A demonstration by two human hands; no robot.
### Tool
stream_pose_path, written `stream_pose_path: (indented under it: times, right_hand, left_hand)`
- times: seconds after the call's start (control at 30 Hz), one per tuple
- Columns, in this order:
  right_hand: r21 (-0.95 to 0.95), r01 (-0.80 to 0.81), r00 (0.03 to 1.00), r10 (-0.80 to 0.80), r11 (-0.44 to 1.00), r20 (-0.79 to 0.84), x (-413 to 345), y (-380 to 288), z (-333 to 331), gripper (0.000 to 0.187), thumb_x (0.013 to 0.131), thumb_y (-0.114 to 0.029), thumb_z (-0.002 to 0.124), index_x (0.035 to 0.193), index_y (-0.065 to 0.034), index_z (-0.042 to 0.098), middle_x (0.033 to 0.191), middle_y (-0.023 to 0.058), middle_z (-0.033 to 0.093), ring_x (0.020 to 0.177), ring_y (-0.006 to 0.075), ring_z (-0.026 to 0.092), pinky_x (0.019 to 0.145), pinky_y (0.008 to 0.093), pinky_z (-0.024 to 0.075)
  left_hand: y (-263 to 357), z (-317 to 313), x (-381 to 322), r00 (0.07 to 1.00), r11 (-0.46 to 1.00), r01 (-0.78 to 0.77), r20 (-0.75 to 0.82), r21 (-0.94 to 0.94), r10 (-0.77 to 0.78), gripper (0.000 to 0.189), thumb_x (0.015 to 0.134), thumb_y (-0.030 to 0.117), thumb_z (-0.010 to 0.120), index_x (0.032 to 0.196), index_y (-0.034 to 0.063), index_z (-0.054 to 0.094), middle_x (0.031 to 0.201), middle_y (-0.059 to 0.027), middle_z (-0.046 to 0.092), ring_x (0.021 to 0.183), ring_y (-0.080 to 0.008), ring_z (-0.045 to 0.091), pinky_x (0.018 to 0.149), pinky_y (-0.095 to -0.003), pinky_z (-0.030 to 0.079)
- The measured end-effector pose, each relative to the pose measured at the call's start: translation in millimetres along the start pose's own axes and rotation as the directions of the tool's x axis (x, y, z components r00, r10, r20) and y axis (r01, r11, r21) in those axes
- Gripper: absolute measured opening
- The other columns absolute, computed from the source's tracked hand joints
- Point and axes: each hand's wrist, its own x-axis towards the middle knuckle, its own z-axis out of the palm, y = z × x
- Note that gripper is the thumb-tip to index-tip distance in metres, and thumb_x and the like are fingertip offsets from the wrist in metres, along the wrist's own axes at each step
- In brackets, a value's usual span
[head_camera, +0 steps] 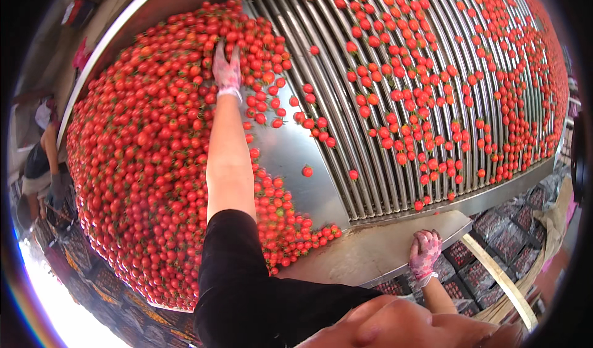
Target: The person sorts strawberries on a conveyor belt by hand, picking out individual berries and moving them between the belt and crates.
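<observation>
My left hand (pixel 227 70), in a pink-and-white patterned glove, reaches into a large heap of red cherry tomatoes (pixel 153 162). Its fingers are spread among the fruit at the heap's far part, and their tips are partly hidden. Beside that hand, tomatoes lie scattered on a smooth steel plate (pixel 296 148) that leads to a roller conveyor (pixel 333 93). My right hand (pixel 425 255), gloved alike, rests at the edge of a steel ledge (pixel 361 250) with its fingers bent close together. Whether it grips that edge is unclear.
Many tomatoes sit between the conveyor's metal rollers, denser toward the far right. Black crates (pixel 505 232) of tomatoes under clear plastic stand beyond the ledge, near a pale curved strip (pixel 500 274). At the left, another person (pixel 41 158) stands beside more crates (pixel 111 283).
</observation>
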Motion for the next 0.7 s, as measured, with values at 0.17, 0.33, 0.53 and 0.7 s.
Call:
stream_pose_path:
  times: [0.17, 0.33, 0.53, 0.7]
  right_hand:
    - [0.008, 0.000, 1.000, -0.001, 1.000, 0.024, -0.5, 0.5, -2.1, 0.020, 0.074, -0.002, 0.066, 0.093, -0.0088, 0.062, 0.098, 0.0093, 0.063, 0.097, 0.0312, 0.060, 0.096, 0.0507, 0.0442]
    - [0.017, -0.001, 1.000, 0.001, 1.000, -0.007, -0.4, -2.6, 0.7, 0.018, 0.074, -0.002, 0.066, 0.091, -0.0087, 0.064, 0.095, 0.0090, 0.064, 0.096, 0.0306, 0.061, 0.097, 0.0505, 0.0445]
    - [0.011, 0.001, 1.000, -0.001, 1.000, 0.001, -4.6, 0.4, 1.0, 0.020, 0.075, -0.002, 0.066, 0.093, -0.0083, 0.064, 0.096, 0.0087, 0.064, 0.097, 0.0308, 0.061, 0.096, 0.0500, 0.0446]
    - [0.015, 0.013, 1.000, -0.013, 1.000, -0.023, -6.9, -1.2, 2.9, 0.019, 0.076, -0.002, 0.066, 0.094, -0.0084, 0.064, 0.098, 0.0093, 0.064, 0.097, 0.0312, 0.061, 0.096, 0.0505, 0.0445]
  left_hand:
    - [65.4, 116.2, -14.8, 0.957, 0.923, 0.289, 0.075, -0.256, -0.279, 0.063, 0.093, 0.041, 0.063, 0.143, 0.0044, 0.050, 0.144, -0.0186, 0.051, 0.131, -0.0324, 0.051, 0.110, -0.0372, 0.037]
    - [144.9, 141.3, -137.9, 0.785, 0.899, -0.338, 0.445, -0.278, 0.432, 0.050, 0.075, 0.025, 0.076, 0.120, 0.0068, 0.063, 0.122, -0.0144, 0.062, 0.123, -0.0343, 0.054, 0.112, -0.0438, 0.038]
    - [169.0, 87.9, -329.8, 0.391, 0.782, -0.405, 0.684, -0.473, 0.616, 0.071, 0.081, 0.045, 0.069, 0.145, 0.0218, 0.047, 0.157, -0.0102, 0.035, 0.147, -0.0370, 0.026, 0.119, -0.0627, 0.013]
    - [97.8, -2.2, -275.7, 0.630, 0.880, -0.449, 0.754, 0.157, 0.187, 0.061, 0.086, 0.037, 0.065, 0.141, 0.0135, 0.051, 0.155, -0.0180, 0.035, 0.147, -0.0365, 0.028, 0.122, -0.0515, 0.018]
